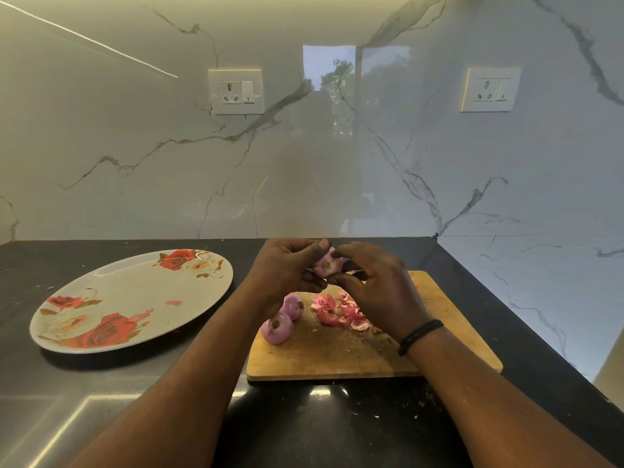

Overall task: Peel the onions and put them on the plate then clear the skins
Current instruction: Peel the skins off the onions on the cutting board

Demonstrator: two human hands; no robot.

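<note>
Marble-veined wall panels with two socket plates rise behind a dark worktop (pixel 101 400), where a wooden cutting board (pixel 337 359) lies just beside a rose-patterned plate (pixel 135 298). Both hands are raised over the board: the left hand (pixel 283 268) curls around a small onion (pixel 326 265), and the right hand (pixel 374 282) pinches at its skin from the other side. Two peeled onions (pixel 282 320) sit on the board's left part, near a pile of pink skins (pixel 341 312).

The held onion looks slick and small, so a hard tug could squirt it out of the grip onto the worktop. The two round onions lie near the board's edge and could roll off if a forearm nudges them. Loose flakes already dot the worktop and could scatter further, lengthening the clean-up.

No brand, label or readable writing shows anywhere.
</note>
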